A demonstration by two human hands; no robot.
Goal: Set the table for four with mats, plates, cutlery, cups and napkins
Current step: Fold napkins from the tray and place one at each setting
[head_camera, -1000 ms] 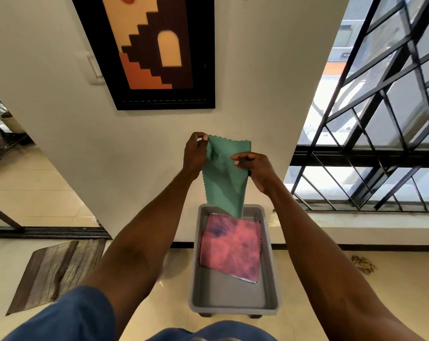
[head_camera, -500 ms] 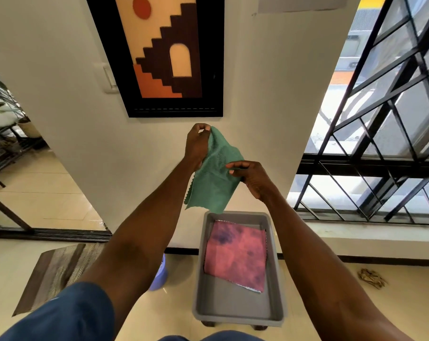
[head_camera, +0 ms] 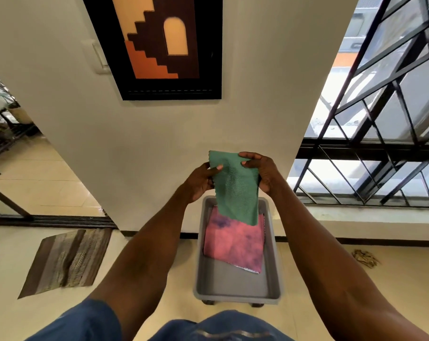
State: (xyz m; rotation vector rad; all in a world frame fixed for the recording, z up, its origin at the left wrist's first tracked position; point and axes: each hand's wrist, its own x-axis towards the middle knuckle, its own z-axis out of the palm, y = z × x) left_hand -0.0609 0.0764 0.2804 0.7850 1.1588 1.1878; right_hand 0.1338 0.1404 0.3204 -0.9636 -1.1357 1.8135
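above the grey rectangular plastic tub (head_camera: 273, 244) holding a pink mottled cloth (head_camera: 234, 244), the left hand (head_camera: 200, 180) and right hand (head_camera: 264, 174) pinch a hanging green ribbed cloth napkin (head_camera: 237, 190).

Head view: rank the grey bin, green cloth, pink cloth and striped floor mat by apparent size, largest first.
1. Grey bin
2. Striped floor mat, close to the bin
3. Pink cloth and green cloth: alike; the green is held nearer, the pink partly covered.

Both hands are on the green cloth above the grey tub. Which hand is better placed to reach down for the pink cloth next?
Probably the left hand: it pinches only the green cloth edge with its thumb, while the right hand grips the top. The pink cloth lies in the grey tub below both.
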